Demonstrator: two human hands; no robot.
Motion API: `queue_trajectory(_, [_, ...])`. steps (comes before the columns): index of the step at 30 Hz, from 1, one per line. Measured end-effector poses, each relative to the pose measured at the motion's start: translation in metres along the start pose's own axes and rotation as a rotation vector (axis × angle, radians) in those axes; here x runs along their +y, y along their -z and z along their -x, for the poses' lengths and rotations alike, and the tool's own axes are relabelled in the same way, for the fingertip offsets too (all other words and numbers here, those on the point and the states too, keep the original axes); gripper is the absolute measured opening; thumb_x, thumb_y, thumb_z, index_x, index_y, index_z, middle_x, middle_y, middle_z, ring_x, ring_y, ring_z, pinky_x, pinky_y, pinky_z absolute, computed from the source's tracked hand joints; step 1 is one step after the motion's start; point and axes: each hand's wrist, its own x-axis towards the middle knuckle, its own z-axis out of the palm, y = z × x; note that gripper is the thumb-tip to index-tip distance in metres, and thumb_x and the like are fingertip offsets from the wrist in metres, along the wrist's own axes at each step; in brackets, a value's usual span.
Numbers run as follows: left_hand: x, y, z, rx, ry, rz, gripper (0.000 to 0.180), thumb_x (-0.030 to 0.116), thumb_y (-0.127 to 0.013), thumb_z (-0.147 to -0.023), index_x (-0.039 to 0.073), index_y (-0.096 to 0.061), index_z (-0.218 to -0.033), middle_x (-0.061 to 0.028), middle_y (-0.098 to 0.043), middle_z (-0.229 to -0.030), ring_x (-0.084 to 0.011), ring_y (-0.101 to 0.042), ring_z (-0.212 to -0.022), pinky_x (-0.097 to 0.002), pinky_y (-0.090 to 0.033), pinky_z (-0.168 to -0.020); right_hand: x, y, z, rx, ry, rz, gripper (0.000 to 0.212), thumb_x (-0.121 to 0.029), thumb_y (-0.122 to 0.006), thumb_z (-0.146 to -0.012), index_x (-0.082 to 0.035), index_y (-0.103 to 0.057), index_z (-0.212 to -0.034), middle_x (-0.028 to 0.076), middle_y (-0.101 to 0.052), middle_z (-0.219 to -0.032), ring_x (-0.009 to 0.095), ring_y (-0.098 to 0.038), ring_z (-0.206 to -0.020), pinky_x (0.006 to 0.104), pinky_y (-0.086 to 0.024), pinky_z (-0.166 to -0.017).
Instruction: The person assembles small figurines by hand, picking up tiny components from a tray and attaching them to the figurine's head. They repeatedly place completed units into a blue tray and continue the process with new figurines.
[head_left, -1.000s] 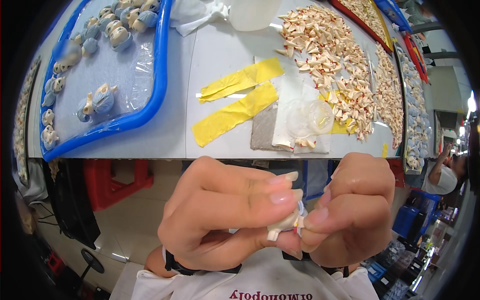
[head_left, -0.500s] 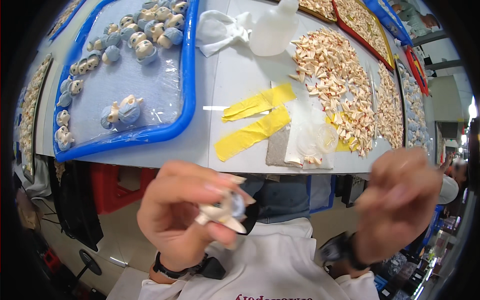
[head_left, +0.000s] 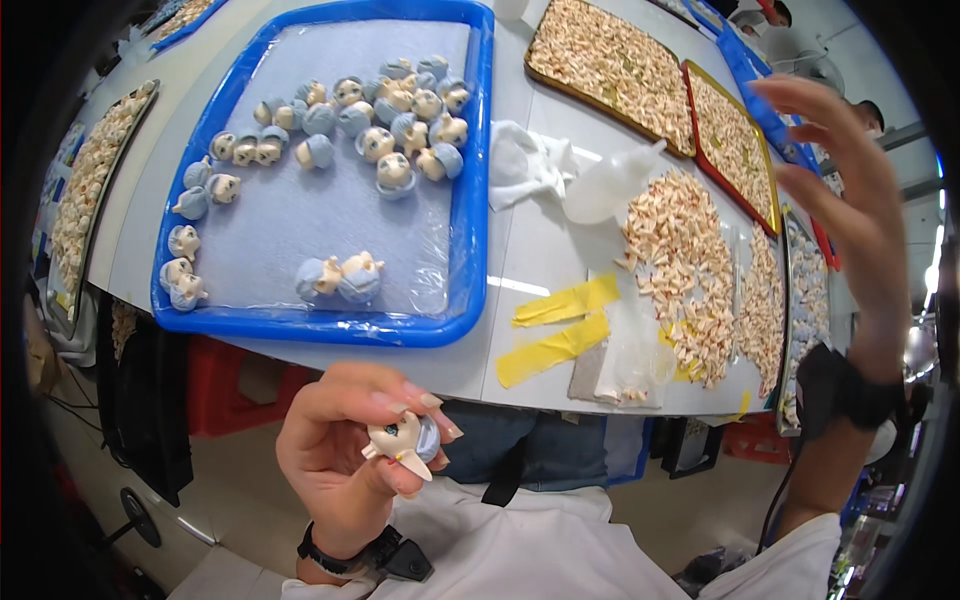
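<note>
My left hand point(head_left: 330, 455) pinches a small doll head point(head_left: 393, 438) between thumb and fingers, just below the table's front edge. This head has pale skin, a painted eye, light blue hair and a long pointed ear on the side near my thumb. My right hand point(head_left: 845, 170) is raised at the right, fingers stretched apart and nothing in them. It is nearest the trays at the far right. On the table, a heap of small pale pointed pieces point(head_left: 685, 270) with reddish tips lies right of centre.
A blue-rimmed tray point(head_left: 470, 300) at the left holds several doll heads point(head_left: 375, 145). Around the heap are yellow tape strips point(head_left: 565, 300), a translucent squeeze bottle point(head_left: 612, 185) and a white cloth point(head_left: 525, 165). Filled trays point(head_left: 605, 70) stand farther back; a red stool point(head_left: 235, 385) is below.
My right hand has swung up and away to the far right, its fingers opening out. My left hand keeps the doll head, now turned slightly. The view has shifted, showing more of the table.
</note>
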Motion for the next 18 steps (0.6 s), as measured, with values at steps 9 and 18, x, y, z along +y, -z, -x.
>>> queue_trajectory(9, [0.011, 0.016, -0.007, -0.021, -0.091, 0.076, 0.04, 0.023, -0.073, -0.071, 0.0, -0.049, -0.094, -0.0135, -0.052, -0.091, -0.0224, -0.061, -0.071, -0.0255, -0.053, -0.054, 0.024, -0.1, -0.087, -0.513, 0.01, -0.612, 0.028, 0.005, -0.056, -0.071, -0.006, -0.063, -0.095, 0.004, -0.061, -0.093, 0.012, -0.055, -0.08, 0.0249, -0.045, -0.072])
queue_trajectory(18, [0.011, 0.015, -0.014, -0.058, -0.063, 0.154, 0.044, 0.023, -0.074, -0.069, 0.0, -0.05, -0.098, -0.0139, -0.05, -0.096, -0.0218, -0.06, -0.076, -0.0268, -0.052, -0.061, 0.039, -0.103, -0.103, -0.479, 0.011, -0.6, 0.006, 0.001, -0.061, -0.069, 0.0, -0.058, -0.075, 0.004, -0.058, -0.086, 0.01, -0.054, -0.073, 0.0228, -0.044, -0.069])
